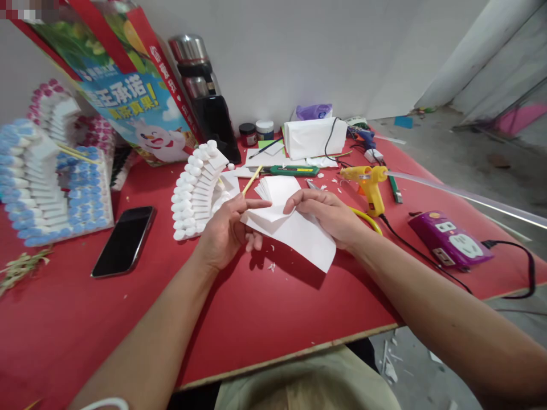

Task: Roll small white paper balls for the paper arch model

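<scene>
A white sheet of paper (305,239) is held above the red table between both hands, one edge curled up. My left hand (228,230) grips its left end, index finger stretched along the paper. At the upper edge, my right hand (322,213) pinches the sheet with bent fingers. Just behind lies a fanned stack of white paper pieces (282,185). Left of my left hand stands a curved white model (199,193) with stepped strips and rounded white tips. A green utility knife (286,170) rests behind the stack.
A yellow glue gun (367,185) and a purple power socket (448,239) with cords sit at right. A black phone (123,242) and a blue-and-white model (55,188) are at left. Behind stand a colourful bag (141,97), a flask (192,62), paint jars (256,132) and folded paper (314,139).
</scene>
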Motion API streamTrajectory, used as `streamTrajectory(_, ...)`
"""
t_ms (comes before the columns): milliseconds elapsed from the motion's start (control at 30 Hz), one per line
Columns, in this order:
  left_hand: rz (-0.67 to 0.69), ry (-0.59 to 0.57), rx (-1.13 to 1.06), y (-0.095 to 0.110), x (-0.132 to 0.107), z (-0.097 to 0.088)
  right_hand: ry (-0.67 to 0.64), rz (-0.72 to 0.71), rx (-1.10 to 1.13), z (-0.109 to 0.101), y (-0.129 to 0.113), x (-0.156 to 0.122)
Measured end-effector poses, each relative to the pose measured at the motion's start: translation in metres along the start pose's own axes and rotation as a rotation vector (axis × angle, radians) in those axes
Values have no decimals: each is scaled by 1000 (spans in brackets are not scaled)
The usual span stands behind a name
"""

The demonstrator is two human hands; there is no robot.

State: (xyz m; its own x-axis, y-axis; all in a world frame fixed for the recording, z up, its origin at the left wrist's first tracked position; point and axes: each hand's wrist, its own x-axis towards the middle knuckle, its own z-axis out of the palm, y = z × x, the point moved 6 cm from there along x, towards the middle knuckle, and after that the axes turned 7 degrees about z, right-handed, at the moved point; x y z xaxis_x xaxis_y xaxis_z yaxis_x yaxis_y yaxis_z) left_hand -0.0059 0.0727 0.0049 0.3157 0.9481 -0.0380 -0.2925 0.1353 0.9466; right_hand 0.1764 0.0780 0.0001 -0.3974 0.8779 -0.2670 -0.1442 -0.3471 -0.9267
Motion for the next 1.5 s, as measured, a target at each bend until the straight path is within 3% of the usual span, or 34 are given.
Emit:
streamTrajectory(133,-103,-75,31,-7,-1,8,-18,5,16,0,0,-1)
streamTrajectory(400,-107,-82,73,-12,-2,5,-26,36,-9,5,-1,-3)
streamTrajectory(600,-36,9,272,-6,-4,6,112,-43,-303,-4,-11,-8)
streamTrajectory(667,-26,8,351,-4,-6,9,107,-58,-346,-5,-9,-7)
streamTrajectory(767,-32,-19,414,-4,-7,13,52,30,-374,-2,1,-3)
streamTrajectory(1067,-46,-110,397,-11,-5,6,57,56,-371,-3,2,-4)
streamTrajectory(1267,-38,-50,430,-10,-6,0,36,69,-346,0,2,-3)
streamTrajectory(1500,10,-90,261,-6,-5,6,24,32,-328,-2,0,-3)
